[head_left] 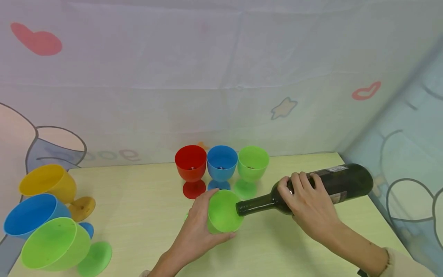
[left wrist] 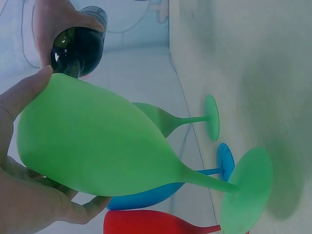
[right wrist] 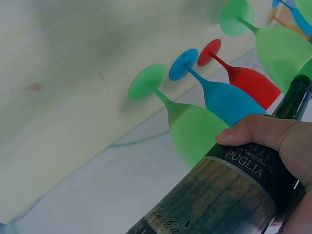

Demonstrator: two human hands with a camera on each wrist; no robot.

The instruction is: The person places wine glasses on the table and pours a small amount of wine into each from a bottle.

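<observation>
My left hand point(head_left: 200, 225) holds a green plastic goblet point(head_left: 225, 211) by its bowl, fingers and thumb curled round the sides. In the left wrist view the goblet's stem and round foot point(left wrist: 246, 192) show below the bowl, over the table. With my right hand point(head_left: 309, 204) I grip a dark wine bottle point(head_left: 349, 181) round its body near the shoulder. The bottle lies tilted almost level, its neck pointing left and its mouth point(head_left: 240, 208) at the rim of the green goblet. A printed label point(right wrist: 209, 195) shows on the bottle in the right wrist view.
Behind my hands stand a red goblet point(head_left: 191, 165), a blue goblet point(head_left: 222, 163) and another green goblet point(head_left: 252, 165) in a row. At the left table edge are a yellow goblet point(head_left: 52, 182), a blue one point(head_left: 34, 215) and a green one point(head_left: 57, 244). A printed cloth point(head_left: 207, 77) hangs behind the table.
</observation>
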